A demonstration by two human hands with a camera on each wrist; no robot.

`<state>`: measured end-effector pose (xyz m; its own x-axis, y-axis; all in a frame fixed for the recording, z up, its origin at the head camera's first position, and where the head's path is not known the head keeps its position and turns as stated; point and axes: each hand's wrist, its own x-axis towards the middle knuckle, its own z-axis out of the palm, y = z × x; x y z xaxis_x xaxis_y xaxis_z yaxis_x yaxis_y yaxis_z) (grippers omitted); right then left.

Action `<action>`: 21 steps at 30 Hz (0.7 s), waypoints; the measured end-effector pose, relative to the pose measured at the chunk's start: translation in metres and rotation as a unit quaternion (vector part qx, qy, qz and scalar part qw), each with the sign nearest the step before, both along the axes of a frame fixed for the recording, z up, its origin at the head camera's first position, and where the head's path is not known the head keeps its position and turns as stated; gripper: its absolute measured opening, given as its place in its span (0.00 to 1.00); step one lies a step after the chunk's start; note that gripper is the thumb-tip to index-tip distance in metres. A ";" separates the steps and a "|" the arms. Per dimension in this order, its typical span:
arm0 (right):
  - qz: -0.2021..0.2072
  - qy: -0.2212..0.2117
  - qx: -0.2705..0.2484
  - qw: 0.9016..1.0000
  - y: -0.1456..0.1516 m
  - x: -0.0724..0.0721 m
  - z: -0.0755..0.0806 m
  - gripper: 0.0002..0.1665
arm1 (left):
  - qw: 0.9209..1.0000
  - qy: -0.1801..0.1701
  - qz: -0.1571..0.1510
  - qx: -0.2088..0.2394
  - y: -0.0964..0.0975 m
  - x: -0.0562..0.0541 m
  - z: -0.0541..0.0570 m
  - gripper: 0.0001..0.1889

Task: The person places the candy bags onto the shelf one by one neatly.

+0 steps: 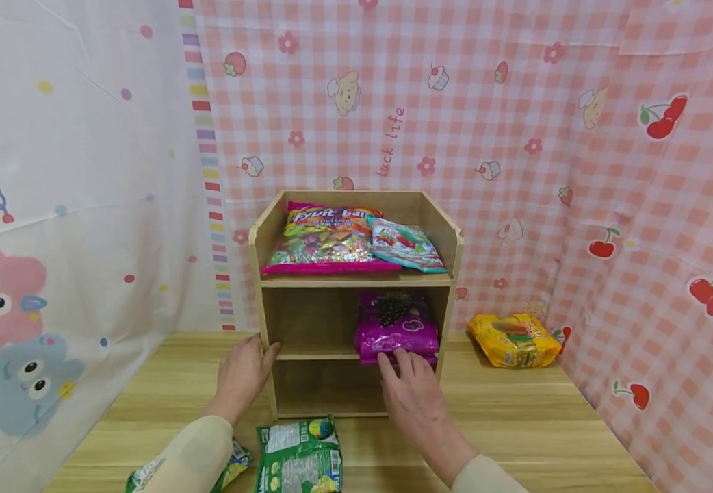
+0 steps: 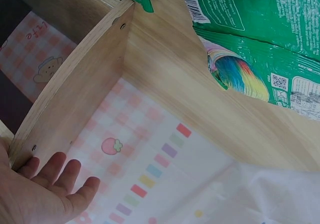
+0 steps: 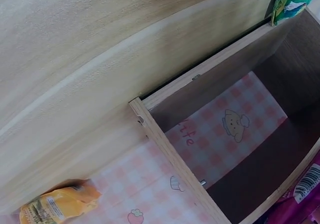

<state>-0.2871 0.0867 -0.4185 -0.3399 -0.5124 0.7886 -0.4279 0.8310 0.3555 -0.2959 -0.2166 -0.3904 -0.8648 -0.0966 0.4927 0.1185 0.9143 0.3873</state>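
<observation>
A small wooden shelf point(image 1: 356, 282) with three levels stands before me. My left hand point(image 1: 242, 375) grips its left side panel point(image 2: 75, 83), thumb at the front edge and fingers along the outer face. On the middle level, toward the right, lies a purple snack bag point(image 1: 396, 335) with dark grapes printed on it. Its front end overhangs the board, and the fingertips of my right hand point(image 1: 415, 397) press against that end. In the right wrist view my right hand is out of sight; part of the purple bag shows at the lower right corner.
A fruit candy bag point(image 1: 328, 239) and a light blue packet point(image 1: 406, 244) lie on the top level. A yellow bag point(image 1: 513, 340) sits on the table to the right. Green bags point(image 1: 300, 455) lie at the front left, one partly behind my left sleeve. Patterned curtains point(image 1: 363, 89) surround the table.
</observation>
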 end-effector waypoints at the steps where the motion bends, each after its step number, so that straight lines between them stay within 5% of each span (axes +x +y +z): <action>1: 0.000 -0.001 -0.001 1.000 0.000 0.000 0.000 0.22 | 1.000 0.001 0.000 -0.001 0.000 0.000 0.000 0.18; 6: 0.002 -0.013 -0.012 1.000 -0.004 -0.001 0.004 0.33 | 1.000 0.002 0.002 -0.004 0.000 -0.001 0.000 0.18; 12: -0.012 -0.020 -0.012 1.000 -0.007 -0.004 0.010 0.23 | 1.000 0.002 0.001 -0.006 0.000 -0.001 0.000 0.17; 21: -0.025 -0.024 -0.008 0.999 -0.009 -0.004 0.011 0.31 | 1.000 0.002 0.002 -0.006 -0.001 -0.001 0.000 0.17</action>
